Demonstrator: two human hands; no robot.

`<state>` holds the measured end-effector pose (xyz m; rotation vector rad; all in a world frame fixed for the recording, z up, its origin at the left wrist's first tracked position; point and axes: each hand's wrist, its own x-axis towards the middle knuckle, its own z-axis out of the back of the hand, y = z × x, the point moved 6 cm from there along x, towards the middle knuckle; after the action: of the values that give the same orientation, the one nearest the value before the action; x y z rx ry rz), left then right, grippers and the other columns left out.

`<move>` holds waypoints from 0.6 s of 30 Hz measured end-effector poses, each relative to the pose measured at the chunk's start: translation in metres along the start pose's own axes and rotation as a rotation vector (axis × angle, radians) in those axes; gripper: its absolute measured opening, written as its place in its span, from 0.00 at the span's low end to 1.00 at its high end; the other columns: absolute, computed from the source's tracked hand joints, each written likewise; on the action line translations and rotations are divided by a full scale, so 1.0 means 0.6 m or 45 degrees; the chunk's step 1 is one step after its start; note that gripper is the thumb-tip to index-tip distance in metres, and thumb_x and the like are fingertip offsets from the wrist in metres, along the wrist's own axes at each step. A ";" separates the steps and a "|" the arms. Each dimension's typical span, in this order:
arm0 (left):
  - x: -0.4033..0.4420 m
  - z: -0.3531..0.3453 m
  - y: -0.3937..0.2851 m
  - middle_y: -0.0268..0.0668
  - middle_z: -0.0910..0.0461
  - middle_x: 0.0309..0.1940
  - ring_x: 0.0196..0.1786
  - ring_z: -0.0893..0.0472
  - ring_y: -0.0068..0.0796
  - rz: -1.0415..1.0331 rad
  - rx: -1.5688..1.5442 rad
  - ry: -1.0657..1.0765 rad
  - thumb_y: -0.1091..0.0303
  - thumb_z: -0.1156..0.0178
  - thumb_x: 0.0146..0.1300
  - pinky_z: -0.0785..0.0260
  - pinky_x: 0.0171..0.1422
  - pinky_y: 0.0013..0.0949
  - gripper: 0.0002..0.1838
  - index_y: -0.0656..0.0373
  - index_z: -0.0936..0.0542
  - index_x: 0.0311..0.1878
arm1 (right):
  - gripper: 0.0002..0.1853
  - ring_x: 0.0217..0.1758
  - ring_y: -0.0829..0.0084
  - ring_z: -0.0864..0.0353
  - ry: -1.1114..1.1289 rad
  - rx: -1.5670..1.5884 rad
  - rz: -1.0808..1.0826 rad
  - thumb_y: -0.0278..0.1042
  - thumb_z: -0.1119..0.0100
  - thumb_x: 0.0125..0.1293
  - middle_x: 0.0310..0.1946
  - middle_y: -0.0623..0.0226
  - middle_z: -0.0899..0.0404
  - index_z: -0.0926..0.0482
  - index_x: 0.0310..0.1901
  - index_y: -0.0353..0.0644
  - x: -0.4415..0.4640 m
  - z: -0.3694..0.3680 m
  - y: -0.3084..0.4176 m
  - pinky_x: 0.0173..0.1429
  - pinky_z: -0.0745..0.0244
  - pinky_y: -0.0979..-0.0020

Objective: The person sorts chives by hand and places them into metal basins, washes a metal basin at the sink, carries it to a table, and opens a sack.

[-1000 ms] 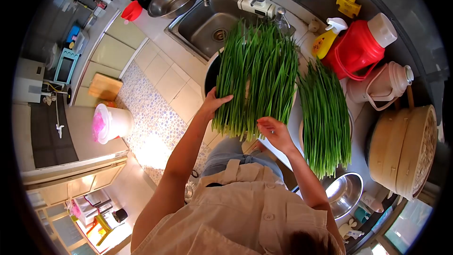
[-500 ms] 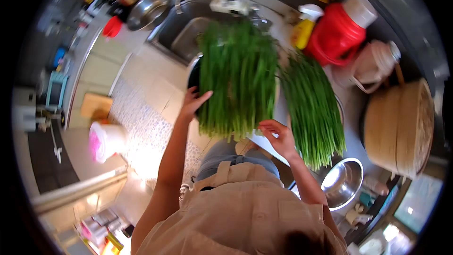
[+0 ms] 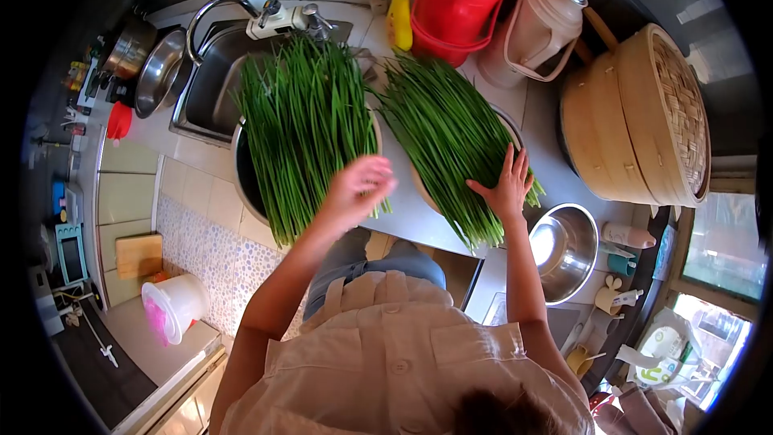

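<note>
Two large heaps of garlic chives lie across round basins. The left chives (image 3: 302, 129) cover most of the left basin (image 3: 245, 181), and their cut ends point toward me. My left hand (image 3: 360, 189), blurred, is over the near right edge of that heap. Its fingers are loosely bent and apart, with nothing seen in them. The right chives (image 3: 451, 141) slant over the right basin (image 3: 512, 122). My right hand (image 3: 506, 183) lies on their near right side with its fingers spread.
Behind is a sink (image 3: 205, 97) with a tap (image 3: 211, 6). A yellow spray bottle (image 3: 398, 20), red thermos (image 3: 457, 8), pale thermos (image 3: 535, 32) and bamboo steamer (image 3: 616, 125) stand at the back and right. A steel bowl (image 3: 568, 262) sits near right.
The view has swung to the right. My left hand has gone from the left side of the left chives to their right edge. My right hand has moved onto the right chives.
</note>
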<state>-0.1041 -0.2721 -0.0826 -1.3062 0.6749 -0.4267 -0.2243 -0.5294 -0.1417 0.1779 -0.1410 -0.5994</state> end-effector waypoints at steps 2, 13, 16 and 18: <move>0.005 -0.075 0.038 0.41 0.22 0.40 0.46 0.23 0.29 0.231 0.073 0.210 0.62 0.40 0.57 0.29 0.52 0.34 0.18 0.61 0.28 0.48 | 0.61 0.64 0.52 0.45 0.168 0.078 -0.100 0.60 0.30 0.35 0.62 0.57 0.43 0.56 0.67 0.46 0.017 0.002 -0.021 0.59 0.49 0.42; 0.002 -0.196 0.180 0.42 0.22 0.39 0.44 0.22 0.29 0.371 -0.243 0.035 0.69 0.40 0.57 0.30 0.48 0.28 0.18 0.67 0.30 0.48 | 0.37 0.46 0.52 0.27 0.330 0.426 0.112 0.57 0.36 0.47 0.41 0.52 0.23 0.31 0.52 0.36 0.101 -0.029 -0.098 0.51 0.32 0.61; 0.015 -0.197 0.175 0.43 0.23 0.39 0.42 0.21 0.30 0.205 -0.200 -0.083 0.72 0.39 0.55 0.28 0.46 0.29 0.18 0.65 0.30 0.48 | 0.34 0.46 0.53 0.25 0.434 0.372 0.148 0.54 0.36 0.49 0.42 0.51 0.23 0.30 0.50 0.34 0.120 -0.052 -0.104 0.51 0.32 0.61; 0.023 -0.198 0.172 0.43 0.24 0.40 0.41 0.21 0.30 0.147 -0.071 -0.033 0.72 0.39 0.54 0.28 0.47 0.29 0.18 0.64 0.29 0.48 | 0.31 0.45 0.57 0.24 0.492 0.492 0.127 0.52 0.36 0.50 0.41 0.51 0.23 0.28 0.48 0.33 0.136 -0.071 -0.117 0.50 0.31 0.63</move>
<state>-0.1817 -0.3448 -0.1993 -1.3157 0.7414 -0.2985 -0.1882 -0.6280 -0.1911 0.6522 0.1109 -0.4239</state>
